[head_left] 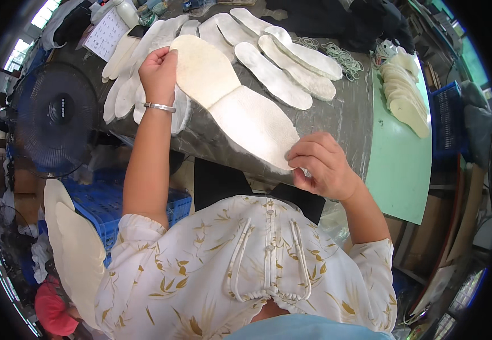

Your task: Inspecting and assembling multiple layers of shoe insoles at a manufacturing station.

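The right hand (320, 166) pinches the near, heel end of a large cream shoe-sole-shaped insole sheet (231, 99) between thumb and curled fingers, closed firmly on its edge, while the left hand (158, 71) is closed on the far, toe end of the same sheet, fingers folded over its rim beside a silver bangle (160, 107) on the wrist. The sheet lies stretched between the two hands across the grey, worn worktable (345, 116), its surface matt, slightly fuzzy and off-white, with a faint seam or fold line across its waist where the broad forepart meets the narrower heel part. To handle it well, it seems wise to keep both ends held evenly so the thin sheet stays flat and does not crease at that waist line. Beyond the sheet, further from the person, a fan of similar pale cut insoles (282, 56) lies overlapping; to the right of them sit loose rubber bands (342, 56) and, on a pale green tabletop (399, 164), a stack of yellowish insoles (405, 93). Left of the sheet stands a black electric fan (56, 119), and below it a blue plastic crate (101, 207).
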Action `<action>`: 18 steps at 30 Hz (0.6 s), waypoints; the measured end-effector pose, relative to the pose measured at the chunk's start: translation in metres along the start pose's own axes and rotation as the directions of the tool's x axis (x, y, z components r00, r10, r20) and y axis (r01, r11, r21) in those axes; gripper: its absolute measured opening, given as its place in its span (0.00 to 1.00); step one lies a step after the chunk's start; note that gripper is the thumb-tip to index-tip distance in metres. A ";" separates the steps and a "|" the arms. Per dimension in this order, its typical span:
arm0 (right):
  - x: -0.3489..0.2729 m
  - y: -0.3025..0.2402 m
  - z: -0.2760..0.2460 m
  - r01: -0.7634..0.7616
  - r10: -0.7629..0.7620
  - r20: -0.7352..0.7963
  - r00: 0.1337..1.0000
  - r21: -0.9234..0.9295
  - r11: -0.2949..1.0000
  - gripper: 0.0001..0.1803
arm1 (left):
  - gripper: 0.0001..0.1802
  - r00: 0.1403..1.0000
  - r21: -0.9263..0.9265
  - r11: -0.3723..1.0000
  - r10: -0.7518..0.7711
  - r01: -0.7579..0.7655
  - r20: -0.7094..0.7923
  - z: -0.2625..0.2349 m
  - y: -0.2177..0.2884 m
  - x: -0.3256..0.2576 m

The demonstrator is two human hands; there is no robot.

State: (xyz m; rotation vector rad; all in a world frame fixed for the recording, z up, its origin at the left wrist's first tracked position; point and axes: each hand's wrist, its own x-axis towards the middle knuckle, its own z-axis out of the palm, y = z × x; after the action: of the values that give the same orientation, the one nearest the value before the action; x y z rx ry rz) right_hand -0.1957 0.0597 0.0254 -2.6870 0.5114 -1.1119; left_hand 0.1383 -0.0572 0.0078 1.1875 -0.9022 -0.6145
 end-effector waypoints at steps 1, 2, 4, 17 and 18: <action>-0.001 -0.001 0.000 0.001 -0.001 0.009 1.000 0.012 1.000 0.16 | 0.11 1.000 0.006 1.000 -0.017 0.017 0.001 0.003 -0.006 0.001; -0.002 -0.002 -0.001 0.009 -0.009 0.002 1.000 0.010 1.000 0.17 | 0.11 1.000 -0.001 1.000 -0.021 0.021 -0.002 0.007 -0.012 0.003; -0.005 -0.005 -0.004 0.003 -0.003 0.009 1.000 0.005 1.000 0.17 | 0.11 0.995 -0.038 0.994 -0.100 0.100 -0.016 0.018 -0.021 0.005; 0.049 0.017 -0.058 -0.077 0.056 -0.202 0.978 -0.098 0.992 0.14 | 0.08 0.900 -0.103 0.993 0.096 -0.057 0.425 0.076 0.055 -0.080; 0.056 0.020 -0.060 -0.075 0.060 -0.211 0.976 -0.064 0.995 0.14 | 0.08 0.877 -0.102 0.994 0.091 -0.048 0.472 0.078 0.066 -0.088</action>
State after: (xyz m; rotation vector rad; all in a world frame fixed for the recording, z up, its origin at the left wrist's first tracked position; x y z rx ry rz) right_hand -0.2061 0.0176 0.0979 -2.6038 0.6843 -1.3903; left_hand 0.0225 -0.0071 0.0560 0.9312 -1.3140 -0.9013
